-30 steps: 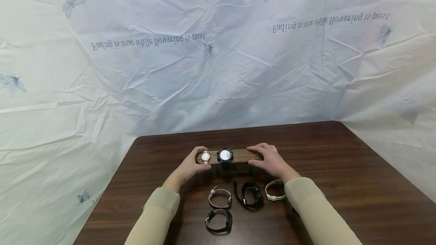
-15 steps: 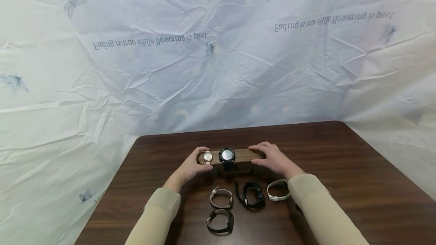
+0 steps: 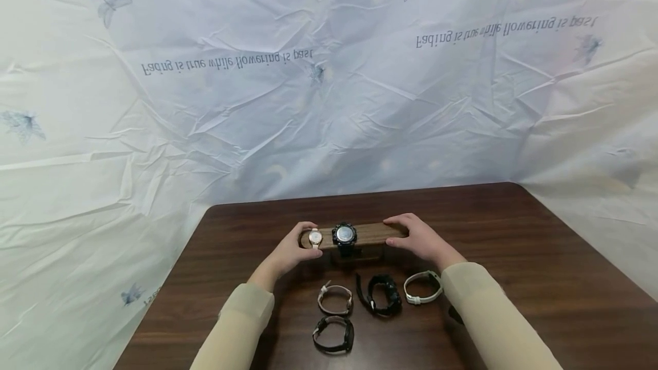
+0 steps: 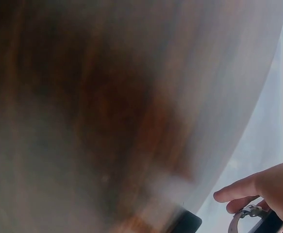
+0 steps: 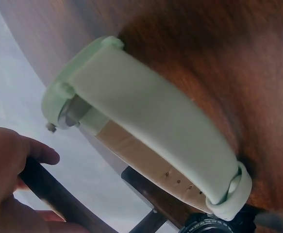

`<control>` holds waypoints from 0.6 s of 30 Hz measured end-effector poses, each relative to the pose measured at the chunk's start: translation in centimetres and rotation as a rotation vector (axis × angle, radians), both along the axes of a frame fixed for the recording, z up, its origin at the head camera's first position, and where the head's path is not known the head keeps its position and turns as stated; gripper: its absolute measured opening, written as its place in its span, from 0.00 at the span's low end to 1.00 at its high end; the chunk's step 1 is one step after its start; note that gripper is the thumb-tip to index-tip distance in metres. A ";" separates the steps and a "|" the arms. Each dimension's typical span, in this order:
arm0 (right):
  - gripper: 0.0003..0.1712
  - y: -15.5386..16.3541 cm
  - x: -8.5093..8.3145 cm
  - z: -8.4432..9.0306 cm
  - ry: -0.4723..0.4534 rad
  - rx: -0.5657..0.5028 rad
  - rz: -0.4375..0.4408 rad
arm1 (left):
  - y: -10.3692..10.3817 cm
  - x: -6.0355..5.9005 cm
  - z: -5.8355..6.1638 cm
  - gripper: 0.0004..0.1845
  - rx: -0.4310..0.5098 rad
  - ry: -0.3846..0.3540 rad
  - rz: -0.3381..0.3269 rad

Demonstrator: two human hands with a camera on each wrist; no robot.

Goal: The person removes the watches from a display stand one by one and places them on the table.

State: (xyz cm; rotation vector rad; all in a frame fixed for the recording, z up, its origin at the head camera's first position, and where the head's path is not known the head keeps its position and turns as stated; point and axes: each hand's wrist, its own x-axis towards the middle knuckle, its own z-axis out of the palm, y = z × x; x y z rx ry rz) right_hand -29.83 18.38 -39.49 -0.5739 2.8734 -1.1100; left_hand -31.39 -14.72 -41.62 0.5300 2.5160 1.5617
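Note:
A wooden watch stand (image 3: 369, 234) stands mid-table, its bar carrying a small pale-faced watch (image 3: 315, 238) and a big black watch (image 3: 344, 234). My left hand (image 3: 304, 242) grips the bar's left end beside the small watch. My right hand (image 3: 400, 233) curls over the bar's right end. In the right wrist view that hand (image 5: 5, 170) wraps a dark bar (image 5: 58, 196), and a white watch (image 5: 146, 121) lies close on the table. The left wrist view is mostly blur, with fingers (image 4: 258, 187) and a strap buckle (image 4: 248, 212) at its lower right.
Several loose watches lie on the dark wooden table (image 3: 540, 278) in front of the stand: a beige one (image 3: 334, 298), a black one (image 3: 380, 294), a white one (image 3: 422, 287) and another black one (image 3: 333, 334). A crinkled printed sheet (image 3: 329, 101) hangs behind and at both sides.
My right hand has slid a little to the right along the bar, out to its end. The left hand keeps its hold at the left end.

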 end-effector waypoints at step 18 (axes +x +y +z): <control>0.31 0.2 0.0 0.1 -0.029 0.020 0.008 | 0.5 1.4 1.9 0.32 0.002 0.004 -0.007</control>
